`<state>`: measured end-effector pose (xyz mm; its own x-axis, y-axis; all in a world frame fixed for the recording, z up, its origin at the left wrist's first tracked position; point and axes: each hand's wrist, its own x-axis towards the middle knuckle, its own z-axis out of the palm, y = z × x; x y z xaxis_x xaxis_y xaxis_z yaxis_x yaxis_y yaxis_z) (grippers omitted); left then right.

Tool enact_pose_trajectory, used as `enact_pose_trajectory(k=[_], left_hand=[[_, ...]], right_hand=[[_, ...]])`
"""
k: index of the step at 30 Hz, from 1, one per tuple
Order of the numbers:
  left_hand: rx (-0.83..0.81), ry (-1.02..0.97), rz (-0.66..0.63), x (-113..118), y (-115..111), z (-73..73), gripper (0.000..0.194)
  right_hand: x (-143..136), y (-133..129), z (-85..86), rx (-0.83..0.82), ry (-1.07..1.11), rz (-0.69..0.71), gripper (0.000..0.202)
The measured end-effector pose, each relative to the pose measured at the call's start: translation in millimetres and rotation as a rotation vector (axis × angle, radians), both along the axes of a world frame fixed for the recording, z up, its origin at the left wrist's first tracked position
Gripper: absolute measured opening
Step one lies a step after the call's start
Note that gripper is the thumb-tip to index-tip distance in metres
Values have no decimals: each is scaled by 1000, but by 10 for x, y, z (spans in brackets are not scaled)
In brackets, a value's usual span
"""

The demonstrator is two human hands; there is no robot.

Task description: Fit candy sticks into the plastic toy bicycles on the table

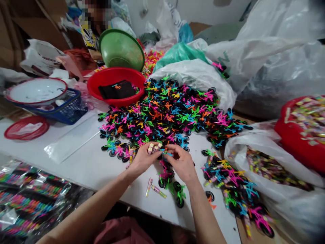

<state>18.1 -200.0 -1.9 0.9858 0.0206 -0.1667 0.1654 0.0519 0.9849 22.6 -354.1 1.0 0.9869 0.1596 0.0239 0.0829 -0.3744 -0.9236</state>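
Note:
My left hand [145,158] is closed around several small tubes with pale caps [154,147], near the front of a big pile of tiny coloured bicycles [162,115]. Right beside it, my right hand [180,162] pinches a small blue toy bicycle [167,153] at the fingertips. The two hands nearly meet. Below them, a pink toy bicycle [165,171] and a green one [179,194] lie on the white table [101,169]. Two patterned tubes [158,191] rest to the left of these. Fingers partly hide what is held.
A red basin [116,86] and a green basin [122,50] stand behind the pile. At the left are a blue basket [72,106] and packed bags [27,200]. More bicycles and tubes [233,183] lie right, beside an open plastic bag [276,166]. A person [92,37] is behind.

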Motion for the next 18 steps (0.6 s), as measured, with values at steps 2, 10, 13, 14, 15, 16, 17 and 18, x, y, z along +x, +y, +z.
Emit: enact_pose_trajectory(k=[2, 10, 13, 14, 15, 16, 17, 18], left_hand=[[8, 31, -56, -41, 69, 7, 27], [112, -84, -106, -166, -60, -182, 20], [40, -10, -123, -210, -112, -128, 25], [-4, 29, -130, -226, -116, -97, 27], [-34, 57, -143, -243, -114, -67, 29], [-42, 68, -153, -260, -108, -42, 29], [-28, 67, -162, -276, -100, -25, 27], [-3, 62, -169, -290, -92, -19, 25]], right_hand=[[-49, 17, 16, 76, 19, -25, 25], [-379, -143, -66, -59, 138, -62, 20], [-421, -239, 36, -116, 83, -115, 24], [-423, -262, 83, -109, 47, -175, 24], [-422, -276, 125, -90, 10, -236, 24], [-420, -278, 155, -59, -19, -283, 24], [-418, -270, 169, -25, -28, -303, 24], [-419, -251, 164, 9, -16, -293, 24]])
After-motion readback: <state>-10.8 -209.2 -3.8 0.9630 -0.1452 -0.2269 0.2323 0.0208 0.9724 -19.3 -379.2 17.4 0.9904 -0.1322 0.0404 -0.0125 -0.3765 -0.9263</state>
